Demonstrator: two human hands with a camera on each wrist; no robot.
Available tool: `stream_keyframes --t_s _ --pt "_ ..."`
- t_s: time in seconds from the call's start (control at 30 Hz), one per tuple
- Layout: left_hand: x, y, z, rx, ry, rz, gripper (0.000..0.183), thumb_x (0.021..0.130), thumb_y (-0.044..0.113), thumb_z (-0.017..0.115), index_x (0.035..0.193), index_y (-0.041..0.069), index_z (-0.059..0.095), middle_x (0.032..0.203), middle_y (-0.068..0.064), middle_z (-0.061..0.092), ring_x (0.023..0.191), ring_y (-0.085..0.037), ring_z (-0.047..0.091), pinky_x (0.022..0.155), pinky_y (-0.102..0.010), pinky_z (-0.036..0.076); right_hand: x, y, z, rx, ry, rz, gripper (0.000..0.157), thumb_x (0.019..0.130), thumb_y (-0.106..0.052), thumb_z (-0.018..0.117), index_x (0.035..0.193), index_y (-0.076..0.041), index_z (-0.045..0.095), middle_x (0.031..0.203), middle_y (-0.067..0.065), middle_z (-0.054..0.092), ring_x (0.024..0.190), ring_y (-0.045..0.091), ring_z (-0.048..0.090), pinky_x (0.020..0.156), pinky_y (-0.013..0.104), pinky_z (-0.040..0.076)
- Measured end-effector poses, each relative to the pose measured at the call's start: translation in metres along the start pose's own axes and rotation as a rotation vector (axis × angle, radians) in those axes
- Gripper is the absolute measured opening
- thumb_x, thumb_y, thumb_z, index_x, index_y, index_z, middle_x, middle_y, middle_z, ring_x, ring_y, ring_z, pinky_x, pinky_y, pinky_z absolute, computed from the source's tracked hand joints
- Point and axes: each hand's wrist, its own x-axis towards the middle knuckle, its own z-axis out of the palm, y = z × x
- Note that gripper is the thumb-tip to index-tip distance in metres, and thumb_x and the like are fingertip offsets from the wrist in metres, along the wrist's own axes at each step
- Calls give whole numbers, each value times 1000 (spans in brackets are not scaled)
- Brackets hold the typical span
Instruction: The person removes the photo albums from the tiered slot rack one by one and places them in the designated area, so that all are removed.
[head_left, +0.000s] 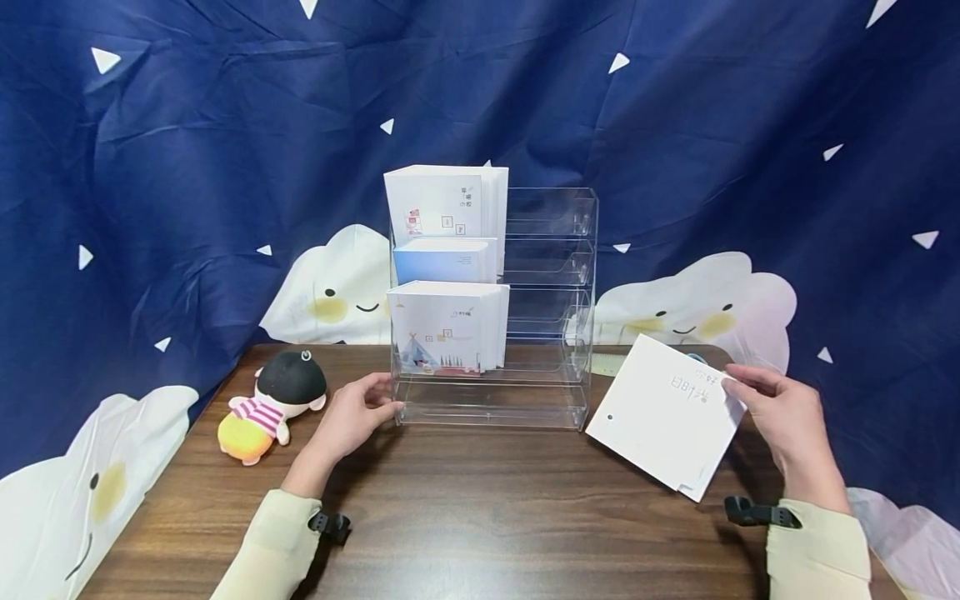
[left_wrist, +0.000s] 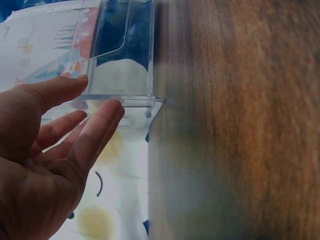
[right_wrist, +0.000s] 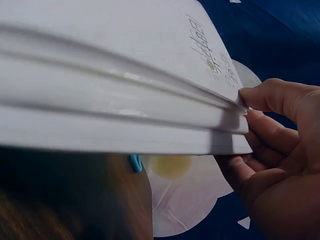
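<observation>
A clear plastic tiered rack stands mid-table, with white books in its left half and a blue-covered one between them. At the rack's lower left corner, my left hand has its thumb at the front edge and its fingers along the outer side. The left wrist view shows the rack's side wall between thumb and forefinger. My right hand pinches the upper right corner of a small stack of white books, thumb on the top cover and fingers underneath. The stack is tilted, right of the rack.
A plush doll with black hair and a striped top lies left of the rack. A pale green, toothed strip lies behind the held stack, partly hidden, near a blue item. Dark blue cloth hangs behind the wooden table.
</observation>
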Motion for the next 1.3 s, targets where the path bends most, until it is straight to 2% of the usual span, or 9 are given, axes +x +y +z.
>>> stream_keyframes --t_s 0.27,0.37,0.43,0.5,0.57,0.6,0.73,1.07,1.3 --pt "1 -1 -1 -8 -1 -2 49 101 18 85 145 3 70 125 -16 83 106 -23 81 91 -33 61 3 6 -1 -79 -46 36 53 108 -32 75 146 4 70 90 -46 52 94 -14 49 71 9 47" --pt "1 -2 1 -5 -1 -2 49 101 18 85 145 4 70 125 -15 83 106 -23 81 91 -35 61 4 11 0 -103 -58 45 53 108 -33 74 146 3 70 91 -42 55 95 -14 47 72 9 45" --pt "1 -2 1 -7 -1 -3 49 101 18 85 145 4 70 125 -15 83 106 -23 81 91 -36 62 4 13 0 -124 -69 42 52 108 -32 74 146 4 70 98 -27 71 96 -12 49 72 9 45" --pt "0 -2 1 -10 -2 -5 49 101 17 84 145 3 70 126 -16 82 107 -24 81 92 -37 62 4 15 1 -153 -81 39 53 108 -32 74 146 5 70 114 -1 82 100 -7 50 72 9 45" --pt "0 -1 1 -12 -2 -4 49 101 17 84 145 3 70 126 -16 82 107 -24 81 92 -38 63 4 17 1 -180 -91 35 53 108 -32 74 146 5 69 135 23 77 104 -1 52 72 9 44" --pt "0 -1 1 -13 -3 -4 49 101 17 84 145 3 70 127 -16 82 108 -24 81 93 -39 63 4 18 1 -192 -95 33 53 108 -32 73 146 5 69 143 30 72 106 2 53 72 9 44" --pt "0 -1 1 -17 -5 -7 49 101 17 84 145 2 69 127 -17 82 109 -25 81 94 -41 63 5 21 3 -222 -104 26 54 108 -32 74 147 5 69 146 33 69 107 6 56 73 10 43" --pt "0 0 0 -19 -5 -8 49 101 16 84 145 2 69 127 -17 82 108 -26 81 94 -42 63 7 29 6 -200 -136 58 56 108 -29 74 149 9 65 147 36 67 98 -3 52 72 11 44" --pt "0 -1 1 -19 -5 -13 50 101 19 85 146 2 69 128 -17 81 109 -26 81 96 -46 64 9 35 10 -181 -163 110 57 110 -28 71 152 9 62 152 37 63 111 18 60 72 13 45"
